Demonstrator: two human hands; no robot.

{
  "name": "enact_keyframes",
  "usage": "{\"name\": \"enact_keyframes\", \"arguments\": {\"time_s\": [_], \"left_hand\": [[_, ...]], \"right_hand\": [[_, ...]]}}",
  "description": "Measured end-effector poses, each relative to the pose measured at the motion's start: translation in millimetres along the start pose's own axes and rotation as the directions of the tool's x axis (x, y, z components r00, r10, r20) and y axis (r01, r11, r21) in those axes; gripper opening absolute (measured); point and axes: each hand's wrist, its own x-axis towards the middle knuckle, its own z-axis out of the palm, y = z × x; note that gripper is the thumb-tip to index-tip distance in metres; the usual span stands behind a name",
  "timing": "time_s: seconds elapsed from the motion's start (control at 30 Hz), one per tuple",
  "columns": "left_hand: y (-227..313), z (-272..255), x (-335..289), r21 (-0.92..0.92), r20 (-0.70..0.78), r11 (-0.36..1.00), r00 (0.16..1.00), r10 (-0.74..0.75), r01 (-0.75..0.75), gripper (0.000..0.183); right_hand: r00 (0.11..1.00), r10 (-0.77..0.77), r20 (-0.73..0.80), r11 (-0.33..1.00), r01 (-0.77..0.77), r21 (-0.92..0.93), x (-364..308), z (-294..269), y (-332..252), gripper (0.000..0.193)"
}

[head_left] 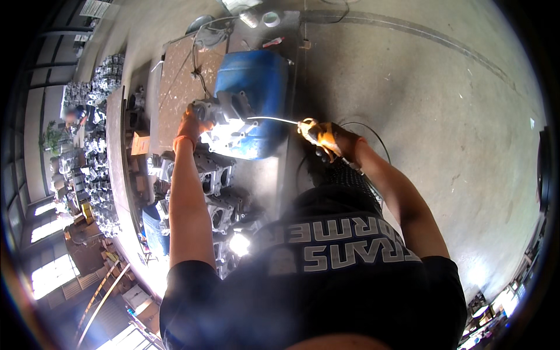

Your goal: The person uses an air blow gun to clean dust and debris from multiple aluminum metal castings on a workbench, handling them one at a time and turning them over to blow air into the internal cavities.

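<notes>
My left hand (pixel 191 126), in an orange glove, is closed on the left edge of a grey metal casting (pixel 230 140). The casting rests on a blue plastic drum (pixel 262 70) and is brightly lit, so its details wash out. My right hand (pixel 322 139), in an orange and black glove, is closed round a hand tool with a long thin pale rod (pixel 274 119). The rod points left, its tip at the casting's right side. Whether the tip touches cannot be made out. The tool's body is mostly hidden in my fingers.
Several more castings (pixel 219 175) stand near my left forearm. A dark hose (pixel 379 140) loops past my right wrist. Beyond the drum lie a roll of tape (pixel 271 19) and a red and white item (pixel 273 42). Racks of castings (pixel 96 169) line the left. Concrete floor (pixel 449 116) spreads to the right.
</notes>
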Motion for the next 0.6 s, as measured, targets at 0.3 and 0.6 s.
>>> {"name": "enact_keyframes", "arguments": {"time_s": [0.3, 0.6], "left_hand": [[-2.3, -2.3, -0.6, -0.007, 0.001, 1.0, 1.0, 0.001, -0.001, 0.105], [-2.3, 1.2, -1.7, -0.009, -0.003, 1.0, 1.0, -0.002, 0.002, 0.105]], "right_hand": [[0.994, 0.067, -0.083, 0.998, -0.067, 0.006, 13.6, -13.8, 15.1, 0.039], [0.99, 0.118, -0.072, 0.993, -0.117, 0.019, 11.3, -11.7, 12.4, 0.042]]}}
